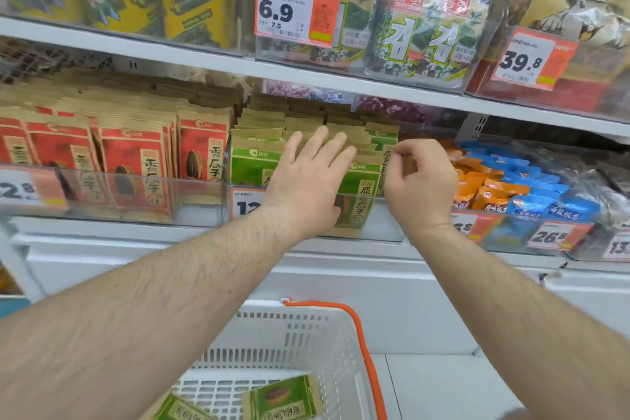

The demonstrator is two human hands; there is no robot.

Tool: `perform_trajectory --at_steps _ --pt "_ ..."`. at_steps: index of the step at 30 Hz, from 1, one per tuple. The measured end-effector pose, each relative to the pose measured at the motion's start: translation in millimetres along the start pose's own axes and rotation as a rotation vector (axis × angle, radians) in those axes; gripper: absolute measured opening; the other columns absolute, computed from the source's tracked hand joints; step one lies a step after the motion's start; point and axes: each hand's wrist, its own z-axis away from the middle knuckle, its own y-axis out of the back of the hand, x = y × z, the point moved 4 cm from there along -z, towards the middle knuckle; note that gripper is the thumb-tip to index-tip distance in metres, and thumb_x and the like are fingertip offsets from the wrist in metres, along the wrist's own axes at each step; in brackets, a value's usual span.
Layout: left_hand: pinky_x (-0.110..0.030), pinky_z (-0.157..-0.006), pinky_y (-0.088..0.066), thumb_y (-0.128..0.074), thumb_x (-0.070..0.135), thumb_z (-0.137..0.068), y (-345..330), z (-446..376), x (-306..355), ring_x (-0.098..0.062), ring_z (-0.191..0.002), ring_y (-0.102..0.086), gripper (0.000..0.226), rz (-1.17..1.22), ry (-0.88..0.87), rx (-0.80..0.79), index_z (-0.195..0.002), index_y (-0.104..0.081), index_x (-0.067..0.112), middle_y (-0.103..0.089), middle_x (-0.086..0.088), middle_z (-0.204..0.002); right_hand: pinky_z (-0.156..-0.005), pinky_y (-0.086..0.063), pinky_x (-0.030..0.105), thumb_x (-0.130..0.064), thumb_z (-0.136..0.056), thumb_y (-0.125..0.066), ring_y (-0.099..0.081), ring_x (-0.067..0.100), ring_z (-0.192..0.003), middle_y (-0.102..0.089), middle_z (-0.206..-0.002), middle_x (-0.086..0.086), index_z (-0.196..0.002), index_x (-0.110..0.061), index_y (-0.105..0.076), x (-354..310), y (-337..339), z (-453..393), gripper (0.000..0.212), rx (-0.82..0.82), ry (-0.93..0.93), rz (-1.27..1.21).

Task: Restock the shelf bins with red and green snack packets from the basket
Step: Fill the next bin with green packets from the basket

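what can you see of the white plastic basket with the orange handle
The white plastic slotted basket sits low, in front of the shelves, between the person's forearms, cut off by the frame's bottom edge. Its walls and floor are perforated with rows of slots. A thin orange handle clips to the far rim and curves down the right side. Two green snack packets lie loose on its floor, one partly hidden by the left forearm. Neither hand touches it.

Red packets (pixel 131 160) with tan tops and black script fill the left bin. Green packets (pixel 252 160) share the tan tops. The basket (pixel 306 341) is white lattice with an orange handle (pixel 361 344). Orange-and-white tags (pixel 296 10) carry black numerals. Blue pouches (pixel 545 201) lie among orange ones.
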Motion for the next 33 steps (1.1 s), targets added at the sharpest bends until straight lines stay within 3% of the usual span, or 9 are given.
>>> perform_trajectory --at_steps 3,5,8,12,20,25,28,30,33 --pt "-0.049 -0.115 -0.018 -0.072 0.035 -0.074 4 46 -16 -0.026 -0.142 -0.033 0.071 0.049 0.000 0.084 -0.140 -0.047 0.020 -0.042 -0.003 -0.151 -0.067 -0.039 0.022 -0.002 -0.081 -0.060 -0.051 0.014 -0.072 -0.062 -0.076 0.007 -0.080 -0.003 -0.066 -34 -5 39 0.006 -0.019 0.062 -0.142" --pt "-0.042 -0.110 -0.024 -0.067 0.035 -0.077 2 80 -34 -0.021 -0.131 -0.044 0.057 0.068 0.069 -0.037 -0.132 -0.053 0.025 -0.054 0.004 -0.136 -0.066 -0.037 0.021 -0.003 -0.079 -0.059 -0.048 0.013 -0.070 -0.061 -0.074 0.007 -0.078 -0.003 -0.066 -48 -20 69 0.006 -0.114 0.056 -0.205" --pt "-0.036 -0.105 -0.030 -0.058 0.039 -0.087 -6 129 -58 -0.016 -0.128 -0.046 0.047 0.076 0.152 -0.308 -0.133 -0.048 0.033 -0.054 0.011 -0.135 -0.065 -0.042 0.026 -0.008 -0.077 -0.058 -0.051 0.015 -0.069 -0.063 -0.074 0.005 -0.075 -0.008 -0.066 -61 -53 122 0.008 -0.351 0.013 -0.200" --pt "-0.035 -0.100 -0.038 -0.056 0.038 -0.091 -15 183 -80 -0.016 -0.119 -0.054 0.038 0.094 0.183 -0.518 -0.128 -0.053 0.034 -0.059 0.013 -0.130 -0.070 -0.052 0.036 -0.007 -0.083 -0.062 -0.063 0.029 -0.079 -0.069 -0.087 0.007 -0.085 -0.008 -0.070 -73 -92 203 0.008 -0.818 -0.101 -0.136" --pt "-0.038 -0.097 -0.047 -0.061 0.044 -0.085 -45 228 -110 -0.010 -0.110 -0.056 0.040 0.255 0.344 -0.766 -0.124 -0.055 0.037 -0.059 0.020 -0.120 -0.075 -0.055 0.035 -0.014 -0.090 -0.051 -0.064 0.025 -0.087 -0.068 -0.098 0.004 -0.094 -0.016 -0.067 -104 -129 347 0.016 -1.421 -0.276 0.027" --pt "-0.037 -0.092 -0.052 -0.063 0.045 -0.083 -66 229 -118 -0.014 -0.108 -0.059 0.042 0.290 0.305 -0.874 -0.123 -0.057 0.034 -0.061 0.013 -0.119 -0.085 -0.054 0.034 -0.018 -0.090 -0.056 -0.061 0.025 -0.098 -0.066 -0.107 0.008 -0.110 -0.014 -0.063 -126 -129 427 0.021 -1.973 -0.226 0.040" --pt "-0.042 -0.088 -0.055 -0.062 0.038 -0.081 -80 230 -119 -0.021 -0.103 -0.064 0.034 0.271 0.271 -0.930 -0.112 -0.064 0.023 -0.068 0.002 -0.113 -0.074 -0.051 0.029 -0.021 -0.088 -0.066 -0.062 0.021 -0.097 -0.064 -0.111 0.005 -0.119 -0.014 -0.059 -123 -122 466 0.033 -2.151 -0.276 0.114" --pt "-0.043 -0.088 -0.056 -0.061 0.037 -0.080 -86 230 -120 -0.023 -0.103 -0.067 0.027 0.294 0.273 -0.953 -0.101 -0.064 0.020 -0.070 -0.002 -0.113 -0.077 -0.052 0.030 -0.024 -0.083 -0.074 -0.062 0.022 -0.096 -0.065 -0.115 0.006 -0.121 -0.015 -0.059 -124 -120 483 0.041 -2.215 -0.299 0.120" --pt "-0.043 -0.087 -0.056 -0.062 0.040 -0.082 -88 226 -119 -0.022 -0.101 -0.066 0.032 0.320 0.270 -0.958 -0.108 -0.063 0.021 -0.069 0.001 -0.113 -0.078 -0.055 0.034 -0.034 -0.076 -0.078 -0.063 0.022 -0.092 -0.065 -0.109 0.003 -0.117 -0.016 -0.060 -129 -120 491 0.049 -2.253 -0.250 0.104"
